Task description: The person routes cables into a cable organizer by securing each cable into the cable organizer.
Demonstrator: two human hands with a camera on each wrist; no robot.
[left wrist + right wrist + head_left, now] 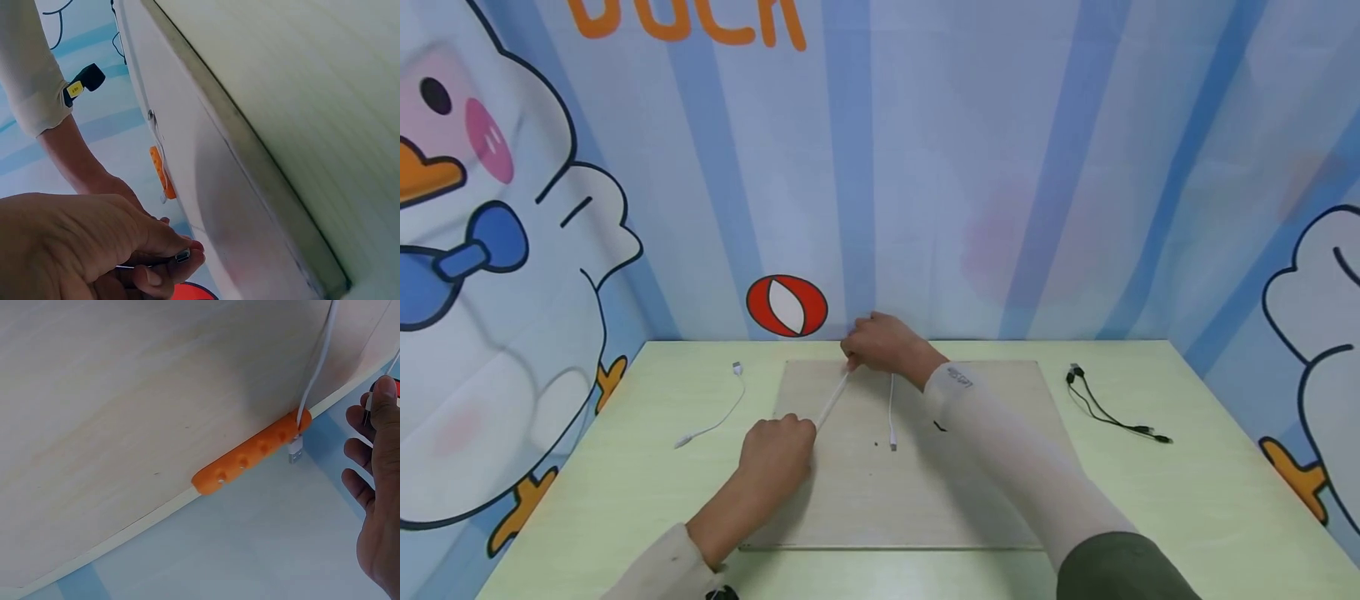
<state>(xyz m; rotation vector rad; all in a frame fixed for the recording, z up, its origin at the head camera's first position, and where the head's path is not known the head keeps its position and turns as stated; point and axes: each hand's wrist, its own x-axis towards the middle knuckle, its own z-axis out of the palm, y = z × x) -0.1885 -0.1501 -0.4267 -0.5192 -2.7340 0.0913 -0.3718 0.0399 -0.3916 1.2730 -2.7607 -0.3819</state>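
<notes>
A white cable (832,400) stretches between my two hands above the board. My left hand (778,454) pinches one end of it; a small metal plug (182,255) shows between thumb and fingertips in the left wrist view. My right hand (886,343), near the board's far edge, pinches the other end, whose plug (369,411) is partly hidden by the thumb. An orange cable holder (253,453) sits along that far edge. A second white cable (319,369) runs through its end slot, with a USB plug (295,450) hanging past the edge. The right hand covers the holder in the head view.
The wooden board (865,508) lies on the pale table (1150,500). Another white cable (722,417) lies to its left, and black cables (1108,408) lie to its right. A patterned curtain (925,167) hangs behind the table.
</notes>
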